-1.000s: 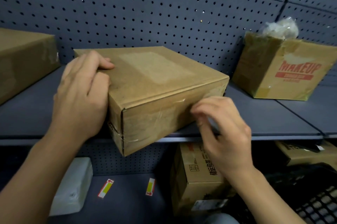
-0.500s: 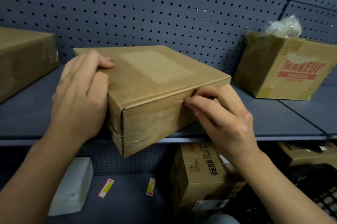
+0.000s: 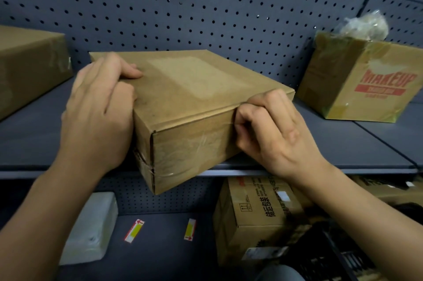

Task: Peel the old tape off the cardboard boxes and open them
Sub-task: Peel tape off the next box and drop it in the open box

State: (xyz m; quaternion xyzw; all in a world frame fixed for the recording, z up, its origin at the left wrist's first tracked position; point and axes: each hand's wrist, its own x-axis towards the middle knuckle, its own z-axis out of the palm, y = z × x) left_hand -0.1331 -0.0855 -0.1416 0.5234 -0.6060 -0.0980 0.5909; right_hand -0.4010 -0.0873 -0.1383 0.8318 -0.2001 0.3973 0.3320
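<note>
Clearly the box [image 3: 183, 88] sits skewed on the shelf [image 3: 343, 143], one corner hanging past the front lip, which I judge gives both hands room at its sides. My left hand [image 3: 98, 118] clamps the box's left side, fingers hooked over the top edge, to brace it. My right hand [image 3: 272, 134] is curled tight at the box's front top seam, fingertips dug in where the glossy tape [image 3: 196, 143] ends. Whether a tape end is actually pinched I cannot tell. The box is closed.
</note>
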